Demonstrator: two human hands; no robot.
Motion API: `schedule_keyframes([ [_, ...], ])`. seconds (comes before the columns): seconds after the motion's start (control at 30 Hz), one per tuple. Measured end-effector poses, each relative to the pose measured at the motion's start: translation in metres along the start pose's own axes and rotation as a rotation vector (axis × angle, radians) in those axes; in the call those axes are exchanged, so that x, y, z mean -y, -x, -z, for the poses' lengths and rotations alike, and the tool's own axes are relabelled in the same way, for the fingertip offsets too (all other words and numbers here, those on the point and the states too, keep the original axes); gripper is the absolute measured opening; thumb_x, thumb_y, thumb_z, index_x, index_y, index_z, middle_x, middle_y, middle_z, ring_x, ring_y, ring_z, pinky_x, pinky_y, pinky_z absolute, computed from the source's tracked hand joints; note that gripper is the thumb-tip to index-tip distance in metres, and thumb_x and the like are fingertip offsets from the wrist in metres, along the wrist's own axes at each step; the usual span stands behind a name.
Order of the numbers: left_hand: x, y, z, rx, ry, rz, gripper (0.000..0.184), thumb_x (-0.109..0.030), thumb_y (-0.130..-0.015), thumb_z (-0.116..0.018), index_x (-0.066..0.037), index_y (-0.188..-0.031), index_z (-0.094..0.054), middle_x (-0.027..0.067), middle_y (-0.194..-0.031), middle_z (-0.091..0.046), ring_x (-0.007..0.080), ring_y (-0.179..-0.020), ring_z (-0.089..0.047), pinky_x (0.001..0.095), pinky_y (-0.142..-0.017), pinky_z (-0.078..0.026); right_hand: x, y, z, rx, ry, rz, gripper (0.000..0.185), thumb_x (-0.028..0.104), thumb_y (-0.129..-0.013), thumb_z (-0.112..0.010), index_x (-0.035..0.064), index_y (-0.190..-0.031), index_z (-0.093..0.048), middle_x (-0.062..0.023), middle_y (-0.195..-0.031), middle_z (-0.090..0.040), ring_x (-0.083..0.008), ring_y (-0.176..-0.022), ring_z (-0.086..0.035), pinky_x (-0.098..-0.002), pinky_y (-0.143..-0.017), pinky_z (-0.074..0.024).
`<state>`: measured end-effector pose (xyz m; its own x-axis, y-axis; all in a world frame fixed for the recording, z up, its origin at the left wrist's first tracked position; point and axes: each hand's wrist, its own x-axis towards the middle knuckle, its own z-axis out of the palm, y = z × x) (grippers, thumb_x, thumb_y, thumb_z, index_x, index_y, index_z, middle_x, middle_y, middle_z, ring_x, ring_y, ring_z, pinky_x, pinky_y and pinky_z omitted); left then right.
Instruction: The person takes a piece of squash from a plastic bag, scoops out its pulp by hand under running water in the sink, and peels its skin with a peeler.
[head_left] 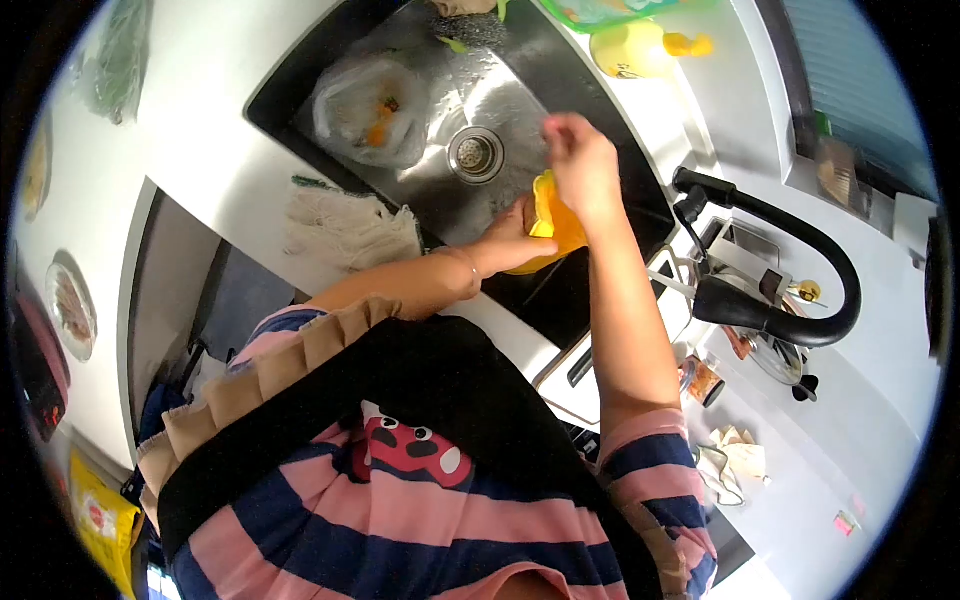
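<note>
— Item one?
— Yellow item (565,232), wavy rim, exact kind unclear. Located above the near part of the sink (525,85), between the two hands.

— Left grip (503,244)?
— Grasping the yellow item by its left side, thumb over the rim. Thin band at the wrist.

— Right grip (583,170)?
— Placed just above the yellow item, back of the hand uppermost, fingers curled and blurred. Cannot tell whether it is clenched on anything.

— Sink contents?
— One drain (475,155), round, metal, near the hands. One clear bag (345,105), orange scraps within, left of the drain. One scourer (470,30), dark, at the far end.

— Desk (215,130), left of sink?
— One rag (345,232), pale, stringy, beside the sink's edge and near the left forearm. One green bag (120,60), far left corner. One plate (72,310), pale food on it, well apart from the hands.

— Right of sink?
— One tap (850,270), black, curved neck. One bottle (630,52), yellow, pump top, by the far edge. One green tub (620,12), partly cut off by the picture's edge, next to the bottle. One jar (705,385), reddish contents, near the right forearm. One cloth (742,455), cream, crumpled, beyond the right sleeve.
</note>
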<state>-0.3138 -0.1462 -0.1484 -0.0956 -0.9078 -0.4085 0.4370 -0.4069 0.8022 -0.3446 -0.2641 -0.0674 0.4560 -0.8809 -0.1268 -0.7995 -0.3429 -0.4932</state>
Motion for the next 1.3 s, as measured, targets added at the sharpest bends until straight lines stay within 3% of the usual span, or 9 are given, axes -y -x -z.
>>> schedule_keyframes([
  [0.03, 0.012, -0.004, -0.001, 0.003, -0.002, 0.014, 0.080, -0.022, -0.065, -0.075, -0.004, -0.131, -0.034, 0.0114, -0.125, -0.049, 0.0233, -0.119, -0.046, 0.0334, -0.102, -0.033, -0.016, 0.010, 0.010, 0.008, 0.010, -0.102, 0.013, 0.012, -0.083, -0.060, 0.0037, -0.092, -0.065, -0.0192, -0.085, -0.065, -0.0326, -0.082, -0.065, -0.0381, -0.072, -0.0513],
  [0.07, 0.018, -0.006, -0.002, 0.009, -0.006, 0.030, 0.080, -0.021, -0.065, -0.074, -0.004, -0.132, -0.033, 0.0122, -0.126, -0.048, 0.0240, -0.120, -0.045, 0.0339, -0.102, -0.033, -0.038, 0.021, 0.015, 0.019, 0.055, -0.115, 0.017, 0.007, -0.084, -0.058, 0.0013, -0.100, -0.064, -0.0155, -0.082, -0.067, -0.0232, -0.075, -0.067, -0.0305, -0.070, -0.0511],
  [0.13, 0.002, 0.000, -0.001, 0.036, -0.026, 0.056, 0.080, -0.019, -0.067, -0.072, -0.005, -0.134, -0.031, 0.0130, -0.130, -0.045, 0.0248, -0.123, -0.041, 0.0337, -0.104, -0.031, -0.060, 0.043, 0.024, 0.051, 0.101, -0.113, 0.020, 0.006, -0.082, -0.060, 0.0031, -0.101, -0.065, -0.0152, -0.090, -0.065, -0.0256, -0.081, -0.065, -0.0320, -0.073, -0.0507],
  [0.33, 0.012, -0.002, 0.001, 0.187, 0.099, 0.048, 0.075, -0.012, -0.071, -0.066, -0.007, -0.136, -0.030, 0.0102, -0.130, -0.044, 0.0225, -0.123, -0.041, 0.0328, -0.103, -0.031, -0.077, 0.075, 0.029, -0.049, 0.311, 0.387, 0.035, 0.006, -0.069, -0.068, 0.0136, -0.103, -0.067, -0.0062, -0.106, -0.060, -0.0270, -0.094, -0.056, -0.0355, -0.082, -0.0487],
  [0.47, 0.005, 0.001, 0.003, 0.143, 0.180, 0.050, 0.062, -0.011, -0.072, -0.063, -0.005, -0.129, -0.041, 0.0069, -0.124, -0.051, 0.0188, -0.115, -0.047, 0.0327, -0.100, -0.035, -0.085, 0.080, 0.029, 0.010, 0.394, 0.482, 0.027, 0.004, -0.070, -0.065, 0.0067, -0.097, -0.066, -0.0072, -0.098, -0.060, -0.0265, -0.092, -0.057, -0.0343, -0.080, -0.0487],
  [0.6, 0.016, -0.004, 0.004, 0.157, 0.109, 0.076, 0.068, -0.012, -0.071, -0.065, -0.007, -0.132, -0.036, 0.0085, -0.127, -0.047, 0.0204, -0.121, -0.043, 0.0320, -0.103, -0.032, -0.088, 0.085, 0.035, 0.088, 0.555, 0.423, 0.022, 0.013, -0.070, -0.062, 0.0094, -0.092, -0.064, -0.0031, -0.099, -0.059, -0.0232, -0.091, -0.055, -0.0364, -0.086, -0.0443],
  [0.7, 0.013, -0.004, 0.005, 0.208, 0.096, 0.030, 0.071, -0.012, -0.070, -0.066, -0.007, -0.133, -0.035, 0.0090, -0.128, -0.047, 0.0209, -0.121, -0.043, 0.0323, -0.103, -0.032, -0.076, 0.089, 0.048, 0.193, 0.390, 0.368, 0.022, 0.011, -0.071, -0.067, 0.0080, -0.092, -0.064, -0.0063, -0.095, -0.060, -0.0250, -0.091, -0.057, -0.0377, -0.086, -0.0425],
  [1.03, 0.020, -0.004, 0.004, 0.132, 0.052, -0.047, 0.064, -0.007, -0.069, -0.062, -0.005, -0.129, -0.039, 0.0061, -0.123, -0.051, 0.0176, -0.116, -0.047, 0.0312, -0.101, -0.035, -0.089, 0.093, 0.029, 0.075, 0.665, 0.434, 0.014, 0.014, -0.069, -0.062, 0.0080, -0.082, -0.062, -0.0064, -0.088, -0.060, -0.0257, -0.085, -0.058, -0.0357, -0.078, -0.0453],
  [1.3, 0.017, -0.004, 0.004, 0.087, 0.113, -0.017, 0.060, -0.005, -0.071, -0.063, -0.005, -0.128, -0.041, 0.0050, -0.121, -0.052, 0.0167, -0.113, -0.049, 0.0311, -0.098, -0.036, -0.068, 0.101, 0.042, 0.205, -0.020, 0.002, 0.007, 0.004, -0.080, -0.061, -0.0011, -0.085, -0.061, -0.0159, -0.080, -0.061, -0.0343, -0.075, -0.061, -0.0371, -0.069, -0.0491],
])
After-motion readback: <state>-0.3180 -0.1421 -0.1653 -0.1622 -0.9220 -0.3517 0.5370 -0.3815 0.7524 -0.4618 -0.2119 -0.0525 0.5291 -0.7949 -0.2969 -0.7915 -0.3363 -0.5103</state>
